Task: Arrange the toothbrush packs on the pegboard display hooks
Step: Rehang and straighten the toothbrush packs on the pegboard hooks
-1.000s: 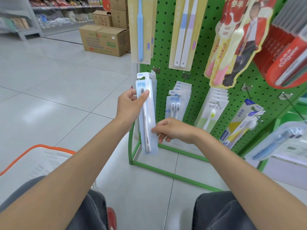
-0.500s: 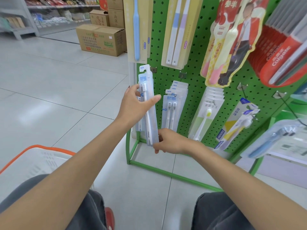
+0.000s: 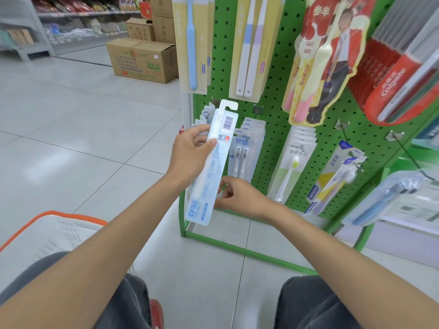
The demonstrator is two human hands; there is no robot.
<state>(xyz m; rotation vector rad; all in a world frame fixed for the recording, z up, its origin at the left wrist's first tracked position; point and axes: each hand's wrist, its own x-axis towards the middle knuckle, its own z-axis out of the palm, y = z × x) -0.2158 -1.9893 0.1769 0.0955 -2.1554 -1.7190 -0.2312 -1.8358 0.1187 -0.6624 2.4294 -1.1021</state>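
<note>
Left hand (image 3: pixel 190 155) gripped the toothbrush pack (image 3: pixel 209 176) mid-body, thumb across it, barcode side facing the person. The pack was tilted, hang tab up, in front of the lower-left column of the green pegboard (image 3: pixel 275 129), just before the hanging packs (image 3: pixel 204 115) there. Right hand (image 3: pixel 240 198) was curled at the pack's lower right edge; couldn't tell if it pinched it. Orange-rimmed basket (image 3: pixel 59 213) sat on the floor, left.

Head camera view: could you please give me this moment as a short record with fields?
Held item: toothbrush pack, barcode side facing the camera, tilted, not on a hook
Left hand: grips the pack's upper half
Right hand: appears to pinch its lower right edge
Display: green pegboard, hung packs
Nearby: basket, lower left
</note>
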